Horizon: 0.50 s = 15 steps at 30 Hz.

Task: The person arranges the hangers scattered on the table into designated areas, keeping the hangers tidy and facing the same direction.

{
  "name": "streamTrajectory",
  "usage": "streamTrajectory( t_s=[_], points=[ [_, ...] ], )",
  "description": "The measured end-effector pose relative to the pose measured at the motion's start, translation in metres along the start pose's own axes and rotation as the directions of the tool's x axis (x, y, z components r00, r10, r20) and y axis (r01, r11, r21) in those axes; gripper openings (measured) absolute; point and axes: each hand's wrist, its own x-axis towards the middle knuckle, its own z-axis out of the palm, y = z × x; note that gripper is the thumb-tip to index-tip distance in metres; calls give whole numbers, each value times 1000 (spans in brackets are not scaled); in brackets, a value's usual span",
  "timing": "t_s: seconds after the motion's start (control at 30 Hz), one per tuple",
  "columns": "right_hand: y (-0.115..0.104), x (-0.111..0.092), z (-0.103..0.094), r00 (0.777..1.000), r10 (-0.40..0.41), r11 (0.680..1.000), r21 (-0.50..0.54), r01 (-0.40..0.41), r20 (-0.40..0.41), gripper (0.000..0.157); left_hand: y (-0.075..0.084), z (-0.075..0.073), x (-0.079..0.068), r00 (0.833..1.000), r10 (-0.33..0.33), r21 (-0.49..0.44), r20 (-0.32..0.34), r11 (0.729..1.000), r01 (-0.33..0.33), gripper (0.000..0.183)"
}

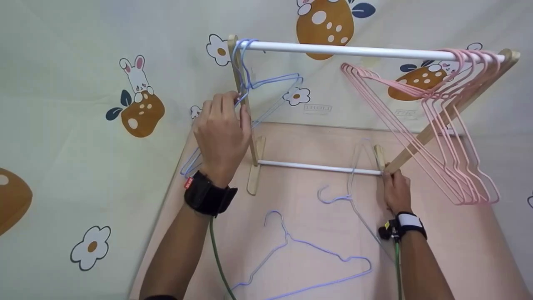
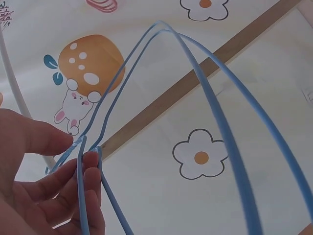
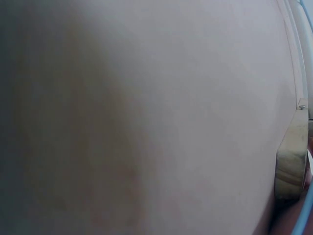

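Observation:
Two blue wire hangers hang by their hooks at the left end of a rack's white top bar. My left hand pinches them just below the hooks, thumb on one side and fingertips on the other, as the left wrist view shows. Down at the base, my right hand grips the foot of the rack's right wooden post. The end of the wooden foot shows at the right edge of the right wrist view; that hand's fingers are mostly hidden.
Several pink hangers hang bunched at the bar's right end. One blue hanger lies on the pink tabletop; another lies across the lower white bar, near my right forearm. A patterned cloth stands behind.

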Motion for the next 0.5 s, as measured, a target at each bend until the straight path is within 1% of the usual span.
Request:
streamTrajectory(
  t_s=[0.33, 0.5],
  points=[
    [-2, 1, -1, 999, 31, 999, -10, -31, 18, 55, -3, -2, -2, 1000, 17, -2, -8, 1000, -17, 25],
    [0, 2, 0, 999, 40, 999, -19, -40, 27, 57, -2, -3, -7, 998, 34, 0, -52, 999, -34, 26]
  ],
)
